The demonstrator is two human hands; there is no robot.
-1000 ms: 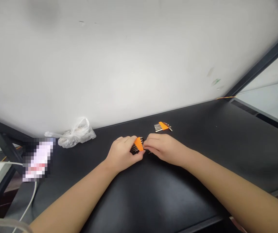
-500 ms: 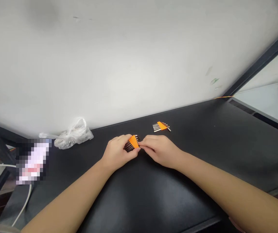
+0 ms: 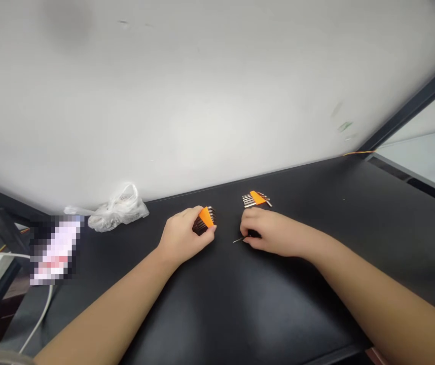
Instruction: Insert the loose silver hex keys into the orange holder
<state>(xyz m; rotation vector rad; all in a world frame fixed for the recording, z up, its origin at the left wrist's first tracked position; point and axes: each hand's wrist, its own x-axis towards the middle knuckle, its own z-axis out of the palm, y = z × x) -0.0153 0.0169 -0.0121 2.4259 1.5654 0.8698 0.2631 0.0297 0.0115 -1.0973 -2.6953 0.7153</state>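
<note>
While the left hand [image 3: 183,235] holds an orange holder [image 3: 207,218] between the thumb and the fingers, the right hand [image 3: 268,230] is near it, low over the black bench [image 3: 210,309], with its fingertips at one end of a thin metal piece [image 3: 237,241]. The right grip is narrow, but I cannot tell if it presses firmly on this piece or only touches it. To handle such a slim piece well, I would advise to bring the thumb and the index finger low, pinch it with light force, and lift without dragging. The left hand should hold the holder calmly, without squeezing its rods sideways. This held holder is nearer to the far edge of the bench than to the near edge; whether it rests on the surface, I cannot see. It is bright orange and flat, with several dark, shiny metal rods [image 3: 212,217] across it, which are curved at their right ends. Just beyond the right hand, close to the far edge, lies a second orange holder [image 3: 257,197], similar in look, with straight silvery ends pointing left.
</note>
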